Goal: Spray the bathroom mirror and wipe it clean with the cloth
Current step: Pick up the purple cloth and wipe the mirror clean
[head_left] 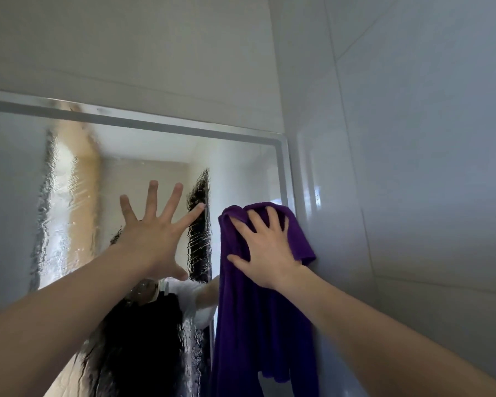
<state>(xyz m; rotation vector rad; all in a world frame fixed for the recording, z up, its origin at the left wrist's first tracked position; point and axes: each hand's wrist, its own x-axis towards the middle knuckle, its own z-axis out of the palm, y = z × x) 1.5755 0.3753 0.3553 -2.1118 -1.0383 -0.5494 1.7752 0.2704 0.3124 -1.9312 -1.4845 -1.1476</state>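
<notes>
While spray film streaks the mirror (69, 196), wiping is under way: right hand (269, 247), fingers spread, presses the purple cloth (241, 325) flat near the mirror's upper right corner. Left hand (152, 236) is splayed, holding nothing. Next: sweep leftward across wet streaks.

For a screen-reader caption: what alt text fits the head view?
Right hand presses a purple cloth flat against the wet, streaky mirror by its right frame; left hand spreads open over the glass.
</notes>
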